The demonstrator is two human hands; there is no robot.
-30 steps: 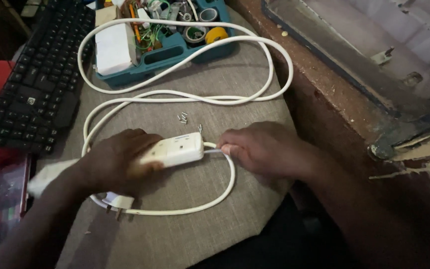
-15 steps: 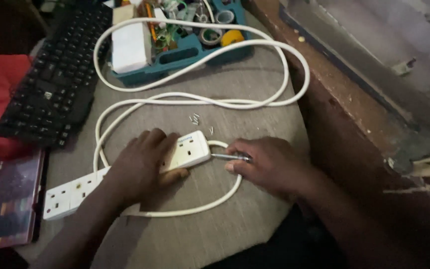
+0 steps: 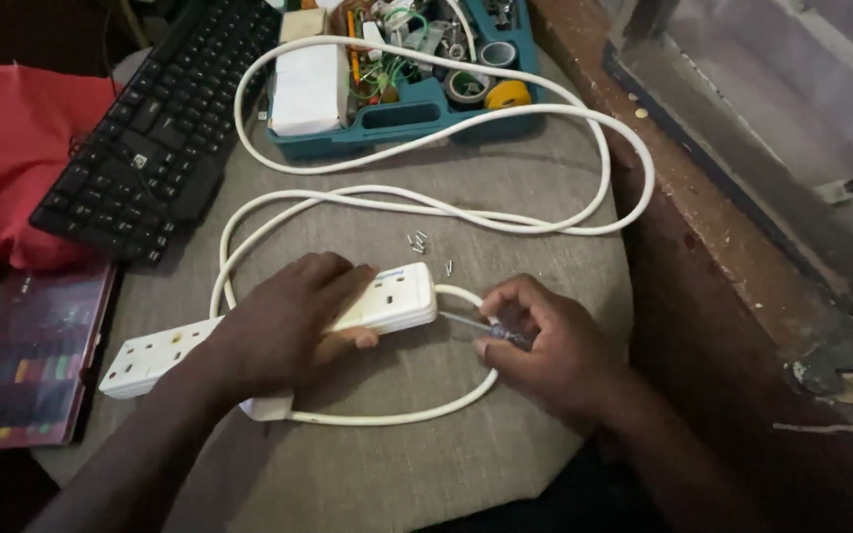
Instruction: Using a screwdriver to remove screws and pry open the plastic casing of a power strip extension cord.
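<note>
The white power strip [image 3: 273, 331] is lying across the grey cloth [image 3: 505, 188], its cable [image 3: 446, 212] looping around it and up past the teal tray [image 3: 417, 104]. The left hand [image 3: 283, 331] is pressing down over the strip's middle, fingers curled around it. The right hand [image 3: 545, 341] is pinching a screwdriver [image 3: 466, 323], its tip meeting the strip's end. Small screws [image 3: 419, 240] are lying just above. A black keyboard [image 3: 155, 128] is sitting well to the left.
</note>
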